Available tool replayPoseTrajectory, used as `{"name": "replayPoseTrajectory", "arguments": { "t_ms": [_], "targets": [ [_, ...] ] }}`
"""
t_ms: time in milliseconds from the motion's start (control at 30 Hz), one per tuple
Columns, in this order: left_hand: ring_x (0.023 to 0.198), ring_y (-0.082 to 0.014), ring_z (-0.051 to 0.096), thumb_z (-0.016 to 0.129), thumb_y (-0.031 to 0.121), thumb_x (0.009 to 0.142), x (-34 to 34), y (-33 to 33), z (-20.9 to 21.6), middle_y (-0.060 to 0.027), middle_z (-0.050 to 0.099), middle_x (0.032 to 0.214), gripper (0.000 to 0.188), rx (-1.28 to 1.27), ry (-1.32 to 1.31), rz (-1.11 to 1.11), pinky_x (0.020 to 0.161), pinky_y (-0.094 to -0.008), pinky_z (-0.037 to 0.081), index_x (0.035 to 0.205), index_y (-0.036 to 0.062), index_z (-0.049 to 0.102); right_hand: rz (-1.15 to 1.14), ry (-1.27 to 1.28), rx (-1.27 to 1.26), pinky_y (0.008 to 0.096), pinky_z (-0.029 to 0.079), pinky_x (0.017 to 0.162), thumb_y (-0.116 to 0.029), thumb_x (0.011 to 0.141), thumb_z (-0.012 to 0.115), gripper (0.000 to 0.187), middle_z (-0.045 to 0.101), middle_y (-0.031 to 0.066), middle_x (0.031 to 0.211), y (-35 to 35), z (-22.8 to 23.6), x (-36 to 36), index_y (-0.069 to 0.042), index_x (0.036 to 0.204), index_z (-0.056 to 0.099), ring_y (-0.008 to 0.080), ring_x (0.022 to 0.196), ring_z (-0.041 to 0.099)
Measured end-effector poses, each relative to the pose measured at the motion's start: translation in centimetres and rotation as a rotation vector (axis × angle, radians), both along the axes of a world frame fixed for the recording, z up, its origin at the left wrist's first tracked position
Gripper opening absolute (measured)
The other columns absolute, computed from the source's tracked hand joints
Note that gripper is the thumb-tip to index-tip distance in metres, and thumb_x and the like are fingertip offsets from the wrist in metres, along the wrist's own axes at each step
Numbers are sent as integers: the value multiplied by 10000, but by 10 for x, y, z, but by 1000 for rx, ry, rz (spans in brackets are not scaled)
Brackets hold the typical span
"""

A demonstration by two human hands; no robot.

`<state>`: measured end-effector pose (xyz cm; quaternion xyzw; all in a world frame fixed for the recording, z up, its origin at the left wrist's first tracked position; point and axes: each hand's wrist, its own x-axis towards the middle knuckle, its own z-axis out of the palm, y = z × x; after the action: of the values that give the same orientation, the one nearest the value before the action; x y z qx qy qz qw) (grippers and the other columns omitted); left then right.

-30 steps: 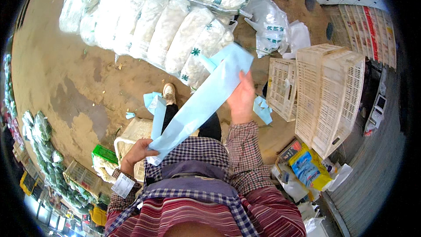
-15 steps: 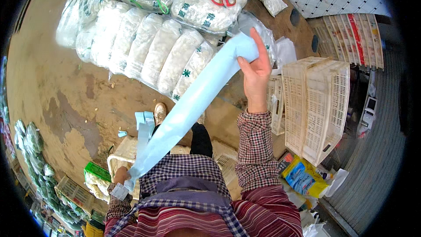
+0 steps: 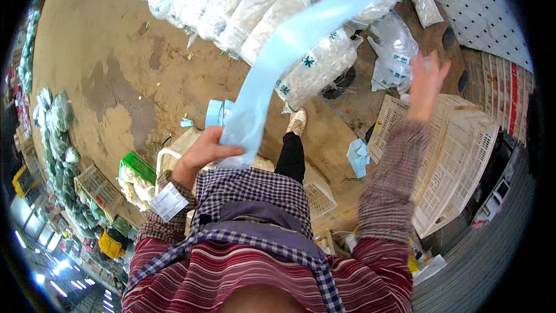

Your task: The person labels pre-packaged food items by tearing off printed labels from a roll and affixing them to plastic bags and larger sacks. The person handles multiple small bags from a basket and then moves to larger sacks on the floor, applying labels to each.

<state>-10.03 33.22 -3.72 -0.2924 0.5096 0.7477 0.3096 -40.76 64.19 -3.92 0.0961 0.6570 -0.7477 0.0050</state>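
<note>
My left hand (image 3: 202, 153) pinches the near end of a long, light-blue, glossy strip (image 3: 272, 61) in front of my waist. The strip runs up and to the right, its far end loose in the air over white-filled plastic bags (image 3: 269, 14). A white printed label (image 3: 168, 202) sits on my left wrist at the cuff. Out to the right, my right hand (image 3: 425, 84) has its fingers spread and holds nothing; it is slightly blurred, above the edge of the cream plastic crates and close to a clear plastic bag (image 3: 395, 49).
Cream slatted crates (image 3: 457, 162) stand on the right. Folded blue pieces (image 3: 217, 113) lie front left, with blue scraps (image 3: 358, 157) on the floor at right. A green-rimmed box of pale produce (image 3: 134, 177) is at left, near bagged greens (image 3: 58, 133).
My right hand has let go of the strip's far end and swung right. My left hand has risen with the near end. The view has shifted, and my feet stand differently.
</note>
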Motion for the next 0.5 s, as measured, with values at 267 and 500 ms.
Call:
{"name": "replayPoseTrajectory", "arguments": {
  "t_ms": [267,500],
  "targets": [
    [808,-74,513,654,18,672,-49,35,10,-4,569,911,361,238,181,52,724,-229,423,1011,2,532,492,-718,-416,250,426,657,-191,827,471,242,562,33,843,-105,4,211,20,921,543,96,779,528],
    [869,-73,504,608,-52,686,-32,57,9,-28,581,949,345,338,235,46,773,-237,414,1020,-1,542,323,-615,-439,207,449,612,-119,797,511,156,578,48,777,-125,18,148,19,857,551,95,681,550]
  ]
}}
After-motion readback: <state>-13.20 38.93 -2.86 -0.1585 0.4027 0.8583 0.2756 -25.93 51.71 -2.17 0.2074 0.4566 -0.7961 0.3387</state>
